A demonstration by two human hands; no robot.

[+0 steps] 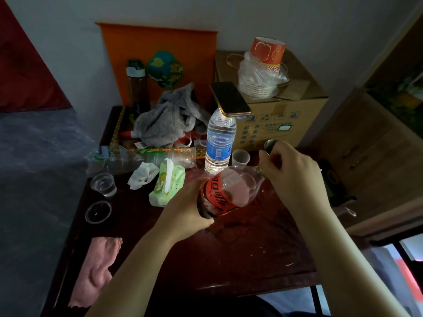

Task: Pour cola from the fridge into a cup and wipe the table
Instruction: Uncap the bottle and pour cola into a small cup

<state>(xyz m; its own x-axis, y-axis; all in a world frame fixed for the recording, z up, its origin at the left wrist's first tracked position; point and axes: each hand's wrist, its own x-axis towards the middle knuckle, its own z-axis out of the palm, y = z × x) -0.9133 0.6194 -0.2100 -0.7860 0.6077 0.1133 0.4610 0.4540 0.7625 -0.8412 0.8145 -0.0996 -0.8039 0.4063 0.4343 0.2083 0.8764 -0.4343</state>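
Cola bottle [225, 193], clear plastic with a red label printed in white Chinese characters, is tipped over on its side above the middle of the dark red-brown table [240, 252]; dark cola sits at its base end, and the shoulder end looks nearly clear.

At the table's near left edge lies a crumpled pink cloth [96, 266]. Beyond it stand two small clear plastic cups [98, 212], one behind the other. Further in are a crumpled white tissue [142, 175] and a green pack of wet wipes [166, 185] whose small printing is too fine to read. Behind those a grey cloth [167, 117] is heaped in front of a dark bottle with a green cap [136, 88].

The left hand [186, 210] is wrapped around the cola bottle's base end, fingers closed on it. Just behind stands a water bottle [219, 143] with a blue label, its text unreadable, and a phone [229, 99] rests flat on its cap. A small clear cup [240, 157] stands beside the water bottle.

The right hand [295, 177] is at the cola bottle's neck, fingers curled closed around a small metal cup [270, 146]; the bottle's mouth is hidden behind the hand. At the back right, a cardboard box [274, 106] shows handling symbols and Chinese print too small to read, with a red-patterned paper cup [267, 53] atop a bagged stack.
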